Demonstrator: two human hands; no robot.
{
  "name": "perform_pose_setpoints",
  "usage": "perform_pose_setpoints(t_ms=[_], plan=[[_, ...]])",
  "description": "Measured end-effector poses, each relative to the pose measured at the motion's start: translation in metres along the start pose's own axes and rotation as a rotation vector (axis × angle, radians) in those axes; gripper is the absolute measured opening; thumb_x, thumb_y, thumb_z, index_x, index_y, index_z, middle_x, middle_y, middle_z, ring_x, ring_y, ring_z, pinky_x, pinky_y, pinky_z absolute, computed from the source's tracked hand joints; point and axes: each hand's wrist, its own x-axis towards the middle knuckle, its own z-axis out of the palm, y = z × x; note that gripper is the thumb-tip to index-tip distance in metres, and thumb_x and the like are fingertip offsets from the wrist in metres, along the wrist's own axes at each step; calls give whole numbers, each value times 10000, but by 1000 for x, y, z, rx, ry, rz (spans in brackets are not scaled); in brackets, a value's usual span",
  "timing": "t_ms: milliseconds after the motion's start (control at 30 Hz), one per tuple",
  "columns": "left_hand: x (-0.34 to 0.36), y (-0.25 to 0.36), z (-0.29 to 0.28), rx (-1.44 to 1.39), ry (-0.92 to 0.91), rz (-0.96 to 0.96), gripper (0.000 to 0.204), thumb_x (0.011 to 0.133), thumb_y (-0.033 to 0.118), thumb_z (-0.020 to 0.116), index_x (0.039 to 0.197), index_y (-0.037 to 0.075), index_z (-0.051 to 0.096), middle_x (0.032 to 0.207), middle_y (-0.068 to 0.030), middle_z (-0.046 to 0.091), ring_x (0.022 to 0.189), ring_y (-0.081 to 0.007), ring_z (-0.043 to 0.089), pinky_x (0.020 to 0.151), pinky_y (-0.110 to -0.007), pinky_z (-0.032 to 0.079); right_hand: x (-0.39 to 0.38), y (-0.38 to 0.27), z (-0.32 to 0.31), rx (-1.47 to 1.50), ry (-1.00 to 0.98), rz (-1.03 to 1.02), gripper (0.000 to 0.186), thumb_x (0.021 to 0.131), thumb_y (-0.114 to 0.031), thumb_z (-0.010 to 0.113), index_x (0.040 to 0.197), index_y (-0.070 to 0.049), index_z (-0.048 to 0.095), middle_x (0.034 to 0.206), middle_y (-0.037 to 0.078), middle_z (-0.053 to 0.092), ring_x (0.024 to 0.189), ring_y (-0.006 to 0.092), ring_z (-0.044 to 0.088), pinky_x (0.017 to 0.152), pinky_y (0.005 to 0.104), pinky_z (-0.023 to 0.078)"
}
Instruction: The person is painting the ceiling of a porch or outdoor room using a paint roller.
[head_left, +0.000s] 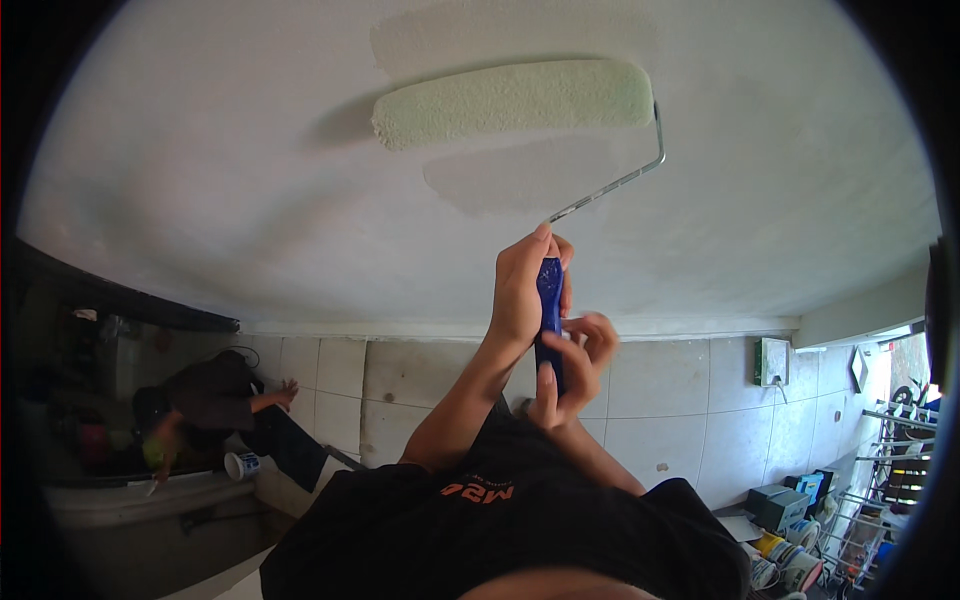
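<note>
A paint roller (515, 100) with a long, pale green, fluffy sleeve lies against the whitish wall (250, 150). Its thin metal frame bends down from the sleeve's right end to a blue handle (551, 290) speckled with paint. My left hand (522, 285) is wrapped round the upper handle, thumb up near the metal rod. Lower down, my right hand (575, 370) holds the handle's end, with thumb and a finger across it and other fingers curled beside it, slightly blurred. Darker, damp-looking patches (520, 175) show on the wall above and below the sleeve.
Large pale tiles (660, 375) run along the wall's foot. At the left, another person (215, 400) in dark clothes is bent near a white bucket (242, 465). A white-framed box (771, 362) stands at right; paint buckets (800, 570) and a metal rack (870, 500) crowd the lower right.
</note>
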Motion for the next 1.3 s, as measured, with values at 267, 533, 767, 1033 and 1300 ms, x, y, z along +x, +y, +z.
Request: perform_pose_setpoints(t_ms=[267, 533, 767, 1033, 1300], plan=[[-1, 29, 10, -173, -30, -22, 345, 938, 374, 385, 793, 66, 440, 702, -92, 533, 541, -192, 551, 523, -309, 457, 12, -19, -8, 436, -369, -436, 283, 755, -142, 523, 478, -86, 520, 470, 2, 512, 461, 163, 521, 774, 382, 425], [-2, -5, -6, -435, 37, -409, 310, 926, 306, 439, 663, 146, 397, 573, -14, 432, 432, -143, 441, 332, -254, 336, 0, -36, -16, 310, -361, -288, 260, 711, -9, 521, 465, -62, 451, 471, 18, 452, 460, 155, 483, 679, 347, 432], [-4, -5, -11, -374, 42, -444, 320, 915, 317, 437, 646, 155, 375, 539, -7, 414, 403, -140, 424, 324, -253, 322, -11, -24, -18, 289, -426, -335, 254, 706, 0, 530, 486, -68, 423, 497, 26, 429, 489, 167, 484, 674, 342, 433], [-2, 0, -16, -365, 50, -536, 357, 900, 345, 459, 636, 127, 360, 533, -34, 409, 400, -166, 453, 334, -281, 355, -12, -12, -10, 263, -485, -450, 259, 709, -82, 560, 489, -92, 424, 501, 10, 423, 507, 157, 492, 702, 313, 414], [-3, 9, -13, -337, 43, -541, 379, 911, 357, 432, 627, 116, 360, 545, -30, 406, 402, -162, 465, 340, -276, 357, -11, -10, -9, 252, -527, -516, 257, 744, -127, 561, 511, -98, 456, 539, 5, 464, 540, 151, 516, 717, 315, 415]])
